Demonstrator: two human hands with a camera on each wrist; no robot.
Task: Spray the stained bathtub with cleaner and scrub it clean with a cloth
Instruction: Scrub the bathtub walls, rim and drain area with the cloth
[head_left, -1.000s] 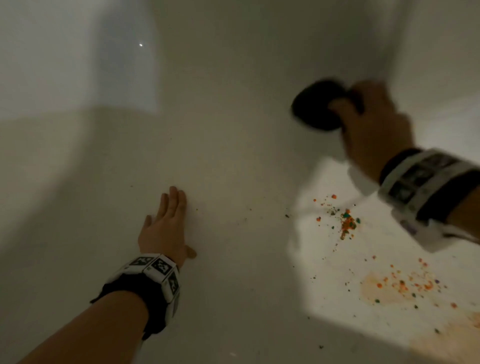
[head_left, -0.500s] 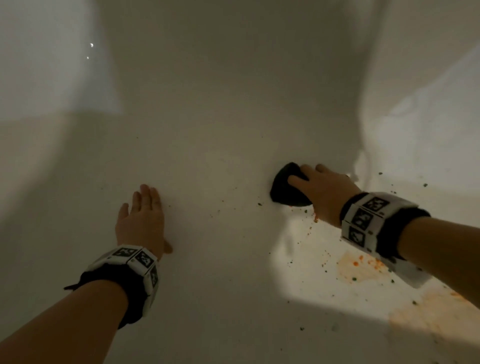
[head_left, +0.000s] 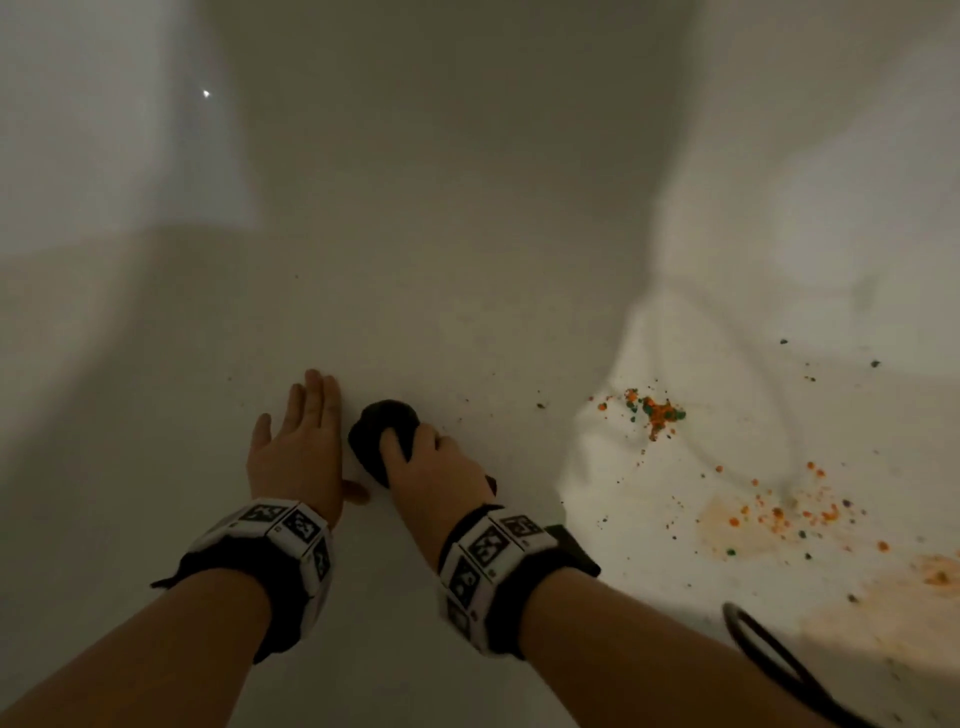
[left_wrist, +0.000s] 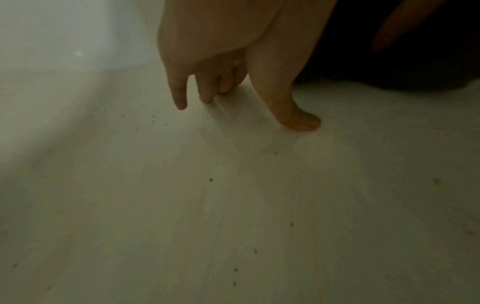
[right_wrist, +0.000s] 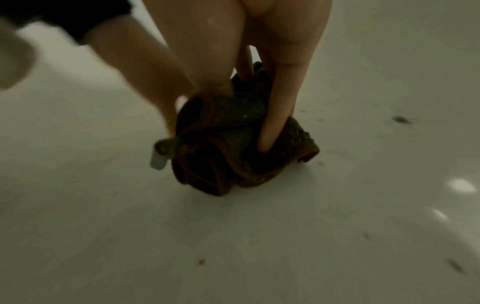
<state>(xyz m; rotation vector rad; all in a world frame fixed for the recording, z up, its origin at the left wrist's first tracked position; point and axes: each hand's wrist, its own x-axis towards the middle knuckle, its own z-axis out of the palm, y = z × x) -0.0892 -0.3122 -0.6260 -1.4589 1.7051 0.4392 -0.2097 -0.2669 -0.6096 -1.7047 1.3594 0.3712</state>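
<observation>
My right hand (head_left: 431, 457) grips a bunched dark cloth (head_left: 382, 431) and presses it on the white bathtub floor (head_left: 467, 291). The right wrist view shows the fingers (right_wrist: 275, 115) dug into the crumpled cloth (right_wrist: 226, 148). Just left of it, my left hand (head_left: 296, 441) lies flat on the tub floor with straight fingers; its fingertips (left_wrist: 298, 121) touch the surface in the left wrist view. Orange and green stain specks (head_left: 657, 410) sit to the right in a lit patch, with a wider orange smear (head_left: 779, 519) nearer me.
The tub walls (head_left: 104, 156) rise at the left and the far end. A dark loop of cord or strap (head_left: 774, 654) lies at the lower right. Small dark crumbs (left_wrist: 210, 179) dot the tub floor.
My right hand swept the cloth down from the air onto the tub floor, then left across it until it sits beside my left hand. The stains are uncovered again.
</observation>
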